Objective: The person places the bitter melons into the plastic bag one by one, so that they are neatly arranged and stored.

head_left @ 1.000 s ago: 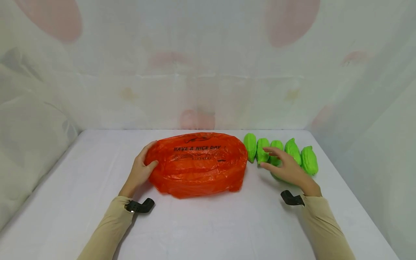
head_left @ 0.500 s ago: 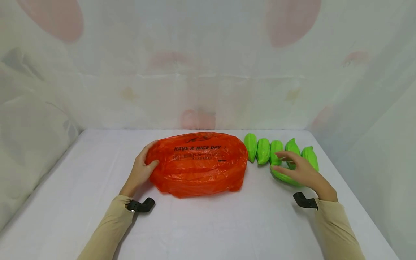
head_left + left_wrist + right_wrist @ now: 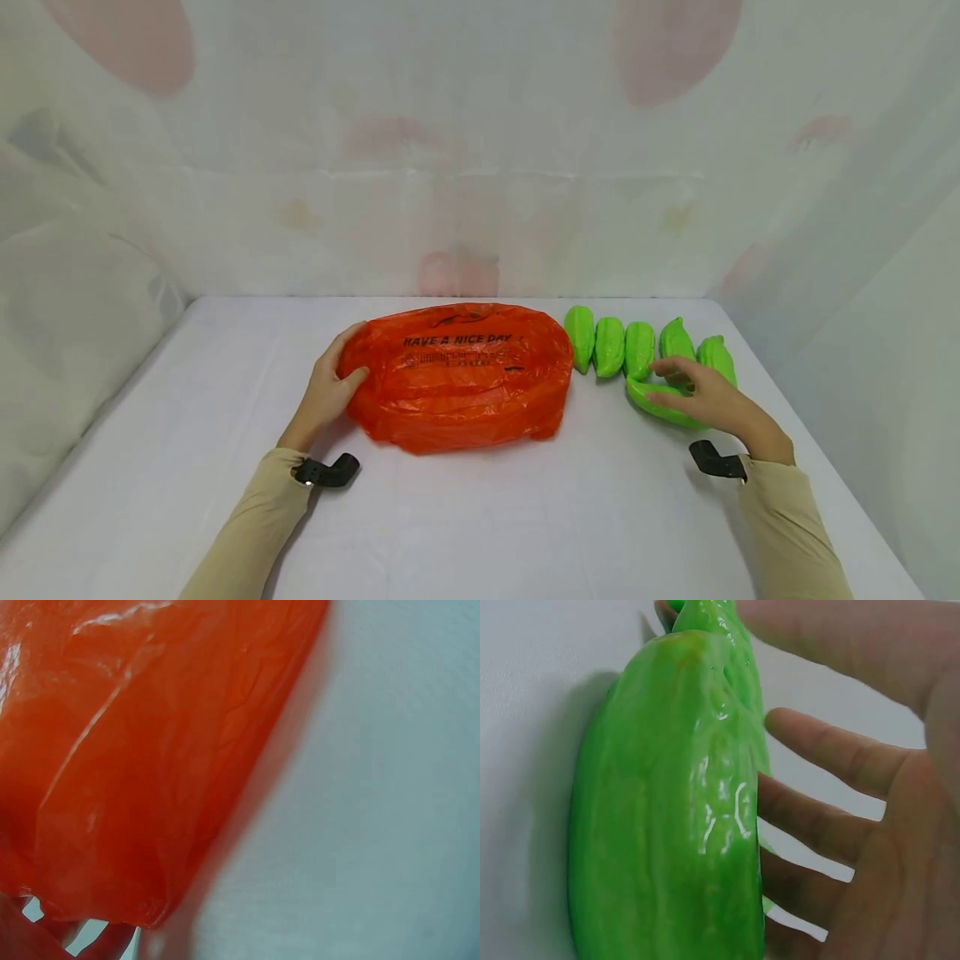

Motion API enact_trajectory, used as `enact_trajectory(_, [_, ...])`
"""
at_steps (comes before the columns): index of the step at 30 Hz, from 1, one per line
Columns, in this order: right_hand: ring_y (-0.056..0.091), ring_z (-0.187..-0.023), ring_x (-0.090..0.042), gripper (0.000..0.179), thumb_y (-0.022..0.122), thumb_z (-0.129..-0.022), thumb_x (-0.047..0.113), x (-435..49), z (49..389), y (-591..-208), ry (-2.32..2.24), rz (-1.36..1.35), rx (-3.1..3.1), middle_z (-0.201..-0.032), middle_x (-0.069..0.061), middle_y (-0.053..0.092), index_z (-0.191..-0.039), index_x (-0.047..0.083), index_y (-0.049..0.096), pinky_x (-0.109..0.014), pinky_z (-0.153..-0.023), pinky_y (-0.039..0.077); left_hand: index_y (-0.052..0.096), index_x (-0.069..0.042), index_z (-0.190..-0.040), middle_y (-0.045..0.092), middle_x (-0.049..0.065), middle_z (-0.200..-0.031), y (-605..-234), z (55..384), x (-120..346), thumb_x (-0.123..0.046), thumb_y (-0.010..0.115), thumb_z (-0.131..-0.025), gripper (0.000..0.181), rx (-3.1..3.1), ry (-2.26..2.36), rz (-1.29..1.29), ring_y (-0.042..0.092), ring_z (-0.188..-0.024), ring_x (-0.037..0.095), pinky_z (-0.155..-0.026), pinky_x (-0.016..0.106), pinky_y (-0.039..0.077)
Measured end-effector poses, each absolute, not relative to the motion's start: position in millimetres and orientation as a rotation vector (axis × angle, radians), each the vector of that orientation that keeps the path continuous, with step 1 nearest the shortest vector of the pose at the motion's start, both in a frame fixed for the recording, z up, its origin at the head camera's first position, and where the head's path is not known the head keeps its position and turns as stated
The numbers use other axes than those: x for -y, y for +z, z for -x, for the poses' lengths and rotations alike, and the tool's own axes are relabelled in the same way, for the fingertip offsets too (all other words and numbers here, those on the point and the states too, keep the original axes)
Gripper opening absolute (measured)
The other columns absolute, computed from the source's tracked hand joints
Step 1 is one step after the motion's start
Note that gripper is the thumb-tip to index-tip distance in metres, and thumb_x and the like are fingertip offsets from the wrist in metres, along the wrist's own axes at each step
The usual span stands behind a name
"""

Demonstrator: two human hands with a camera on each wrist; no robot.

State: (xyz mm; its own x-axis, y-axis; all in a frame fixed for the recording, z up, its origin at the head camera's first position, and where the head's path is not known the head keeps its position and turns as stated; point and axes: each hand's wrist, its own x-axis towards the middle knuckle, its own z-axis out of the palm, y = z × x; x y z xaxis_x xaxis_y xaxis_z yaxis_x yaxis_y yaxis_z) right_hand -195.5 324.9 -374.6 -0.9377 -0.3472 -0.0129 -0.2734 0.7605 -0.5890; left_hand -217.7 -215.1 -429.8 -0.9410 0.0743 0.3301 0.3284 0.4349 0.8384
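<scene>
An orange-red plastic bag (image 3: 457, 375) printed "HAVE A NICE DAY" lies spread on the white table. My left hand (image 3: 322, 392) holds its left end, thumb over the front and the other fingers partly hidden behind. Seen from the left wrist, the bag (image 3: 127, 765) fills the left side, fingers (image 3: 90, 945) showing below its edge. To the right, my right hand (image 3: 720, 404) hovers around a glossy, ridged green gourd (image 3: 651, 400) lying crosswise. In the right wrist view, fingers and thumb spread beside this gourd (image 3: 660, 810), none curled round it.
Behind that gourd stands a row of several similar green gourds (image 3: 609, 348), starting at the bag's right end. The rightmost gourd (image 3: 717, 357) lies nearest the table's right edge. A pale patterned cloth (image 3: 450, 208) hangs behind the table (image 3: 480, 525).
My right hand has moved right and slightly down, from over the row of gourds to the crosswise gourd. The left hand and the bag have stayed in place.
</scene>
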Motion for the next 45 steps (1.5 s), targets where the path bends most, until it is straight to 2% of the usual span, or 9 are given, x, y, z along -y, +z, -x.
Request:
enact_trajectory(3, [0.057,-0.118,-0.043,0.054,0.07,-0.091,0.03,-326,195,-375,-0.895,0.517,-2.808,-0.128,-0.024,0.061,-0.131,-0.003,0.056,-0.051,-0.093,0.048,0.04,-0.009,-0.15,0.045,0.018,-0.151,-430,218,215,0.012,0.051,-0.087,0.067,2.449,-1.505,0.351,0.039,-0.141,0.034,-0.118,0.038,0.029])
enact_trajectory(6, [0.055,-0.121,-0.043,0.057,0.073,-0.089,0.03,-327,193,-375,-0.88,0.529,-2.778,-0.13,-0.024,0.061,-0.132,-0.002,0.056,-0.056,-0.096,0.047,0.041,-0.008,-0.15,0.046,0.019,-0.15,-430,217,215,0.012,0.051,-0.086,0.067,2.434,-1.508,0.359,0.039,-0.14,0.034,-0.111,0.015,0.027])
enact_trajectory(8, [0.054,-0.123,-0.045,0.058,0.075,-0.087,0.028,-329,192,-375,-0.875,0.555,-2.761,-0.131,-0.025,0.06,-0.132,-0.003,0.055,-0.057,-0.098,0.045,0.042,-0.007,-0.149,0.047,0.02,-0.149,-430,217,214,0.013,0.051,-0.086,0.067,2.423,-1.51,0.363,0.04,-0.14,0.035,-0.105,0.008,0.026])
enact_trajectory(22, [0.048,-0.127,-0.05,0.068,0.083,-0.076,0.018,-332,192,-377,-0.822,0.605,-2.703,-0.137,-0.029,0.054,-0.135,0.0,0.054,-0.059,-0.098,0.043,0.042,-0.008,-0.149,0.048,0.018,-0.149,-429,215,214,0.014,0.052,-0.086,0.067,2.41,-1.53,0.37,0.04,-0.139,0.034,-0.104,0.008,0.026])
enact_trajectory(33, [0.052,-0.123,-0.047,0.069,0.083,-0.078,0.026,-327,192,-374,-0.785,0.585,-2.73,-0.135,-0.026,0.057,-0.135,0.001,0.055,-0.058,-0.096,0.045,0.042,-0.009,-0.149,0.048,0.018,-0.149,-428,215,214,0.013,0.051,-0.087,0.066,2.431,-1.521,0.356,0.041,-0.138,0.034,-0.104,0.009,0.027])
enact_trajectory(35, [0.053,-0.123,-0.046,0.069,0.082,-0.079,0.028,-326,191,-373,-0.78,0.568,-2.729,-0.134,-0.026,0.057,-0.136,0.002,0.054,-0.059,-0.095,0.046,0.042,-0.009,-0.149,0.047,0.018,-0.149,-428,215,214,0.013,0.051,-0.088,0.066,2.444,-1.511,0.349,0.041,-0.139,0.033,-0.107,0.014,0.028])
enact_trajectory(41, [0.051,-0.125,-0.048,0.069,0.079,-0.082,0.031,-322,190,-371,-0.789,0.542,-2.727,-0.136,-0.028,0.056,-0.139,0.002,0.052,-0.061,-0.096,0.045,0.041,-0.01,-0.15,0.047,0.017,-0.15,-427,215,215,0.012,0.051,-0.088,0.066,2.46,-1.503,0.343,0.04,-0.14,0.033,-0.116,0.046,0.03])
enact_trajectory(43, [0.049,-0.127,-0.049,0.069,0.078,-0.084,0.032,-321,190,-370,-0.796,0.535,-2.729,-0.137,-0.028,0.055,-0.14,0.002,0.051,-0.062,-0.098,0.044,0.042,-0.01,-0.149,0.047,0.017,-0.15,-428,215,215,0.012,0.051,-0.088,0.066,2.454,-1.506,0.348,0.04,-0.139,0.033,-0.116,0.04,0.03])
enact_trajectory(45, [0.048,-0.128,-0.049,0.069,0.076,-0.085,0.032,-321,189,-370,-0.798,0.525,-2.73,-0.139,-0.029,0.053,-0.141,0.002,0.049,-0.062,-0.099,0.043,0.042,-0.01,-0.149,0.047,0.017,-0.149,-428,215,215,0.012,0.051,-0.088,0.066,2.448,-1.508,0.352,0.041,-0.139,0.033,-0.113,0.027,0.03])
